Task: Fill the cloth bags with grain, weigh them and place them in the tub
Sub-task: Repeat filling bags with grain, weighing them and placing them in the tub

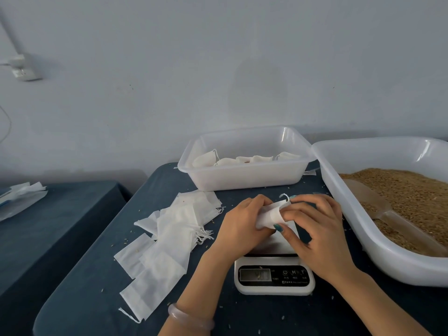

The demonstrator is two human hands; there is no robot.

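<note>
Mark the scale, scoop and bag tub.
scale (274, 277): head view, front control panel.
scoop (368, 200): head view, bowl lying on the grain.
tub (242, 178): head view, front wall.

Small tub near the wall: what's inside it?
White cloth bags lie inside the small tub; its cloudy front wall hides their lower parts, so no exact count.

On wrist of left hand: bangle, pale pink, translucent, smooth, thick. On right hand: teal polish on thumbnail and one fingernail. Both forearms bare to lower frame edge.
</note>
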